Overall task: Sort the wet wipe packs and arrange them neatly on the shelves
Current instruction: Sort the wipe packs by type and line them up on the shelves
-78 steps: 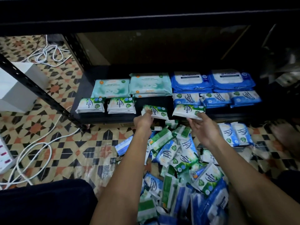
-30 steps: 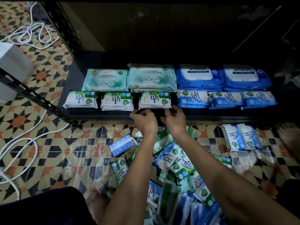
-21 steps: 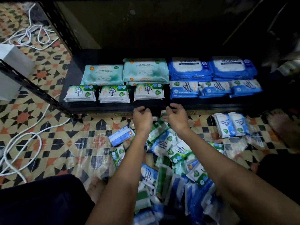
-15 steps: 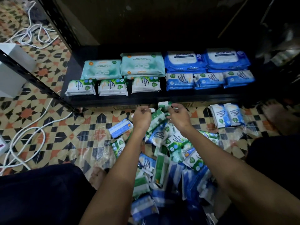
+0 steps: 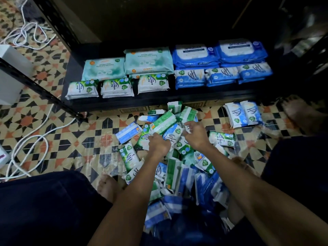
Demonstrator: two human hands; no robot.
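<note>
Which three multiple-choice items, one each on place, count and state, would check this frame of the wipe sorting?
1. Where do the two small blue packs set apart from the pile lie?
A. On the floor at the right, below the shelf
B. On the shelf's left end
C. On the white box

2. How many small green packs sit in the shelf's front row?
A. One
B. Three
C. Six

3. What are the hands doing?
A. Resting on the shelf
B. Reaching into the pile on the floor
C. Pulling the cable

Key: 1 A, the blue pair lies on the tiled floor beside the pile. 2 B, three green packs stand side by side at the front of the shelf. 3 B, the left hand and right hand are both down among the loose packs.
</note>
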